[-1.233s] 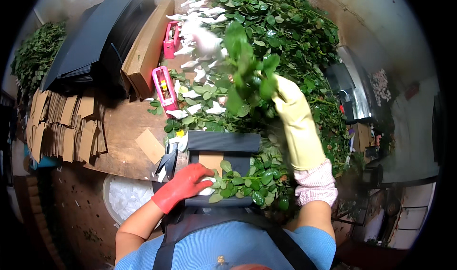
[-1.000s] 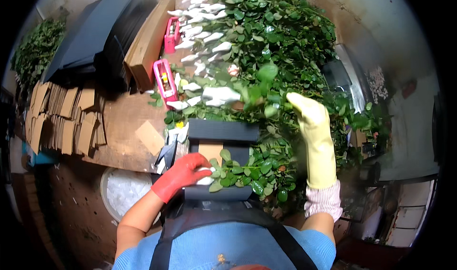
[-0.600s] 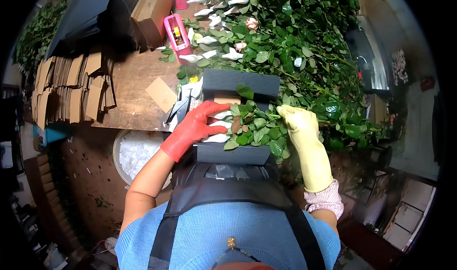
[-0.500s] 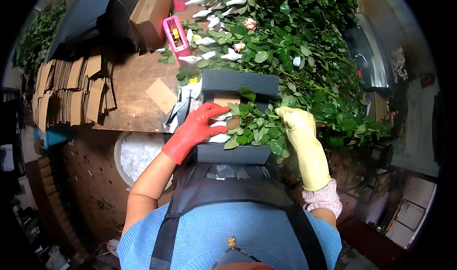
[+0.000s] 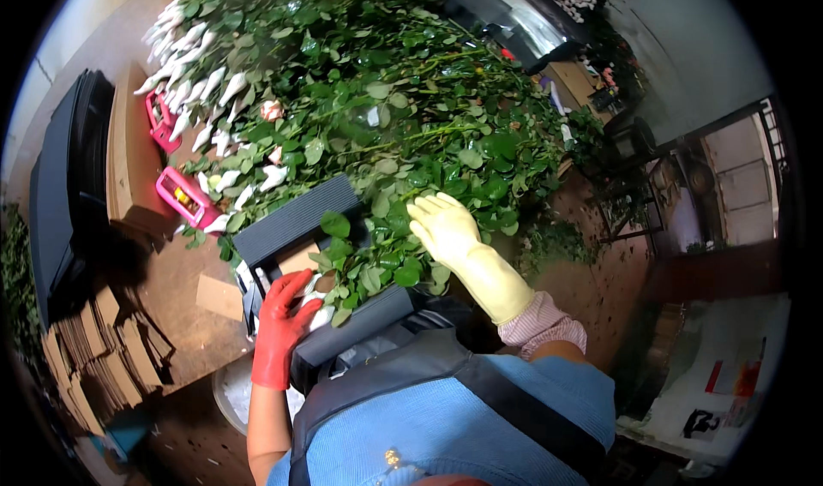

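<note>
My left hand [image 5: 279, 332], in a red rubber glove, rests at the head end of a bunch of roses, fingers spread around white-sleeved flower heads [image 5: 321, 317]. The leafy stems [image 5: 377, 273] of this bunch lie across a dark grey corrugated cardboard wrap [image 5: 300, 219], whose two sides stand up along the bunch. Inside the wrap, a piece of brown cardboard [image 5: 296, 259] shows beside the heads. My right hand [image 5: 450, 233], in a pale yellow glove, is over the foliage to the right, its fingers stretched out with nothing visible in them.
A large heap of leafy rose stems [image 5: 411, 117] covers the table beyond. Pink tape dispensers [image 5: 186, 198] stand at left, near stacked brown cardboard pieces [image 5: 107, 349] and dark sheets [image 5: 73, 177]. A tub of white pieces [image 5: 231, 396] sits below the table edge.
The view has swung to the right, so the table appears tilted and shifted left. My right hand has gone from closed fingers at the stems to stretched fingers. My left hand stays at the heads.
</note>
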`<state>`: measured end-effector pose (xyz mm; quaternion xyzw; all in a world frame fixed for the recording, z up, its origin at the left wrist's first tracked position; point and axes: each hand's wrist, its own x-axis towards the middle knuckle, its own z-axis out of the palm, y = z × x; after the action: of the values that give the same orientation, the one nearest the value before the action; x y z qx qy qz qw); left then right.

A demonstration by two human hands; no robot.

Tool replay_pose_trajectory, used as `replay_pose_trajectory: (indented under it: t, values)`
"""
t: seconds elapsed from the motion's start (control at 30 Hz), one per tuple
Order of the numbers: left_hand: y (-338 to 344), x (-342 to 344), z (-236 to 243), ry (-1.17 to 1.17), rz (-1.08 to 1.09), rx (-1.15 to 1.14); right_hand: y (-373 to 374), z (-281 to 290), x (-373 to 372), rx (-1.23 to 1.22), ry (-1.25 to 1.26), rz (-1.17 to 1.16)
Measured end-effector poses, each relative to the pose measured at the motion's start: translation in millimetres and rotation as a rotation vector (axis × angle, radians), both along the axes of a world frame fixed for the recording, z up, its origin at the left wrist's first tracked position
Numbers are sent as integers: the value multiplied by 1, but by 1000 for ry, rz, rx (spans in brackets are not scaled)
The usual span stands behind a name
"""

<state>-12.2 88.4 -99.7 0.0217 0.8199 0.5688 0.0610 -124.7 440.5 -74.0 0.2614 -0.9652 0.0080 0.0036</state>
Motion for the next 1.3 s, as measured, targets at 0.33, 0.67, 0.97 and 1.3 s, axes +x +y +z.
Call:
replay_pose_trajectory:
  t: [0.33,0.67,0.97,1.3]
  values:
    - [-1,0,13,-67,-23,-38,7,9,-15,-250,-223,9]
    - [5,-17,1,194,-9,-274,-79,71,-153,-352,15,281]
    - [2,-14,0,162,39,-204,-184,19,-243,76,101,105]
    - [0,-13,-10,234,29,-229,-102,58,-241,-517,459,478]
